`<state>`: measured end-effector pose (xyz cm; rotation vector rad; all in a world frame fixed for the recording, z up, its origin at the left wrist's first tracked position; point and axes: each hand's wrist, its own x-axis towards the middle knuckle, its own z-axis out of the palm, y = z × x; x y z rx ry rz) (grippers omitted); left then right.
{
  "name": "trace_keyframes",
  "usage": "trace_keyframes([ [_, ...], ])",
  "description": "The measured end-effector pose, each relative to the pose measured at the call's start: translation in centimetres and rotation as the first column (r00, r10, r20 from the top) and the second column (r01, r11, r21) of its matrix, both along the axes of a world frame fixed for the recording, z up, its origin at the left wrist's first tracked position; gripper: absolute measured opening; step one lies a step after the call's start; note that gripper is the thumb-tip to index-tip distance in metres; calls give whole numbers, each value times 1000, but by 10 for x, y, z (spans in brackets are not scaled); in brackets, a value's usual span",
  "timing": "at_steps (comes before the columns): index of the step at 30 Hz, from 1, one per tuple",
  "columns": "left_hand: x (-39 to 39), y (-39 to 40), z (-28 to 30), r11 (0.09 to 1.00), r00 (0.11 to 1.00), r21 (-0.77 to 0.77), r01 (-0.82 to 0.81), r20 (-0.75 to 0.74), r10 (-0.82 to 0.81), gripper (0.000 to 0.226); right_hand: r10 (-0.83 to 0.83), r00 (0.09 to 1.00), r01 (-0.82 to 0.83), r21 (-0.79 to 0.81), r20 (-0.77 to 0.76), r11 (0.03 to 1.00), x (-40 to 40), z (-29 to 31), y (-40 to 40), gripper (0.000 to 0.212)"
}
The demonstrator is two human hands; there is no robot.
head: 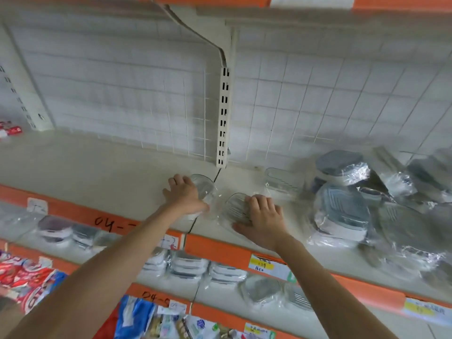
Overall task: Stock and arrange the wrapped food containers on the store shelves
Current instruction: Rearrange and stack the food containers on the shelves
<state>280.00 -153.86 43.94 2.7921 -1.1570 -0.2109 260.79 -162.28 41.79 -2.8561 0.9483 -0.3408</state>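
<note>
Stocking the shelf (102, 162): my left hand (183, 192) curls around one clear wrapped container (204, 185), while my right hand (263, 216) grips a second container (236, 207) just beside it, both resting on the shelf near the upright (223, 118). A pile (347, 199) of wrapped, lidded containers sits to the right, apart from these two. To do this well, I judge I should slide both back evenly toward the wire grid, keeping them level, rims aligned, and the loose film clear of my fingers.
</note>
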Motion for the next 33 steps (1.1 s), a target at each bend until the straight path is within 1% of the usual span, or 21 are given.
trace_keyframes([
  [2,1,-8,1,997,994,-10,-77,-72,76,112,11,999,-10,-28,39,1000,-2,-5,-3,72],
  [3,1,-9,0,993,990,-21,-118,-77,116,112,17,998,-15,-37,61,999,-2,-8,-4,71],
  [5,-1,-9,-5,983,984,-61,-172,-44,170,108,22,992,-17,-46,124,999,-1,-15,-5,69],
  [7,-7,-6,-12,974,983,-135,-184,-10,184,105,16,979,-5,-57,205,998,0,-20,-6,67],
  [10,-25,7,-15,946,982,-292,-142,81,172,105,16,966,-5,-43,256,999,0,-22,-7,68],
  [12,-41,20,-16,935,974,-345,-76,176,144,105,23,966,-24,2,257,1000,-3,-21,-5,72],
  [15,-60,37,-11,914,950,-405,5,286,122,102,48,950,-72,66,310,995,-11,-9,0,80],
  [17,-70,50,-2,867,931,-497,34,331,152,102,87,932,-104,30,353,994,-19,3,7,82],
  [19,-81,67,8,815,915,-573,86,369,162,101,111,904,-101,-46,413,994,-30,15,19,83],
  [21,-93,89,13,774,917,-619,134,374,141,101,139,878,-107,-96,458,990,-46,23,39,84],
  [22,-99,104,11,759,922,-633,153,368,121,101,151,877,-115,-107,457,988,-56,23,51,85],
  [23,-106,120,6,755,925,-634,169,366,100,103,157,884,-119,-112,440,987,-67,20,65,85],
  [25,-120,154,-16,785,936,-595,173,347,57,107,152,911,-116,-115,384,986,-91,6,95,86],
  [27,-137,184,-46,844,967,-515,152,254,-19,108,138,949,-117,-89,285,989,-118,-17,126,85],
  [28,-146,196,-62,881,979,-449,148,196,-65,108,133,970,-121,-70,206,990,-132,-31,141,85],
  [30,-169,210,-93,947,982,-269,175,117,-148,106,119,992,-119,-16,38,993,-163,-63,161,86],
  [31,-181,213,-107,961,978,-190,200,90,-186,106,105,994,-105,17,-23,994,-179,-78,169,87],
  [33,-202,211,-127,962,966,-95,256,48,-252,105,51,995,-44,86,-80,995,-208,-102,177,87],
])
